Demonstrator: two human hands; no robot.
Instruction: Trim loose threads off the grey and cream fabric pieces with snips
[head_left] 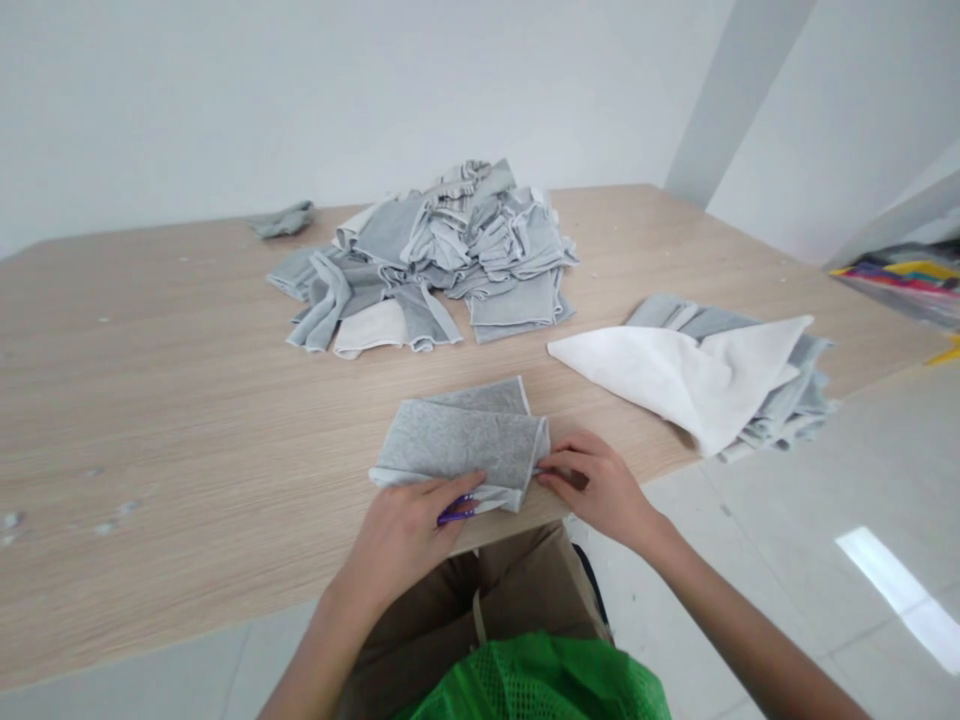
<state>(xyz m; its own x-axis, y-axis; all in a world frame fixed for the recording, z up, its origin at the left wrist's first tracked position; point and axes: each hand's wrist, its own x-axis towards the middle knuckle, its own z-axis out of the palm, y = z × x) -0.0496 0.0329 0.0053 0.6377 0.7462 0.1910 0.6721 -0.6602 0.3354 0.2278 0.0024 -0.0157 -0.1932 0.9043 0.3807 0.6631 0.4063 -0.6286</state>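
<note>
A folded grey fabric piece point(465, 437) with pale edging lies near the table's front edge. My left hand point(409, 528) is closed around small purple-handled scissors point(456, 511), with the thumb side resting on the fabric's lower edge. The blades point right along that edge. At the fabric's right corner, my right hand point(592, 485) is closed, thumb and forefinger pinching the pale edge. Whether a thread is between those fingertips is too small to tell.
A heap of grey and white fabric pieces point(517, 300) lies at the back of the wooden table point(187, 420). One grey scrap point(283, 220) is to its left. On the right, a white cloth point(667, 365) covers stacked grey pieces point(802, 385). A brown box point(536, 590) stands below the table edge.
</note>
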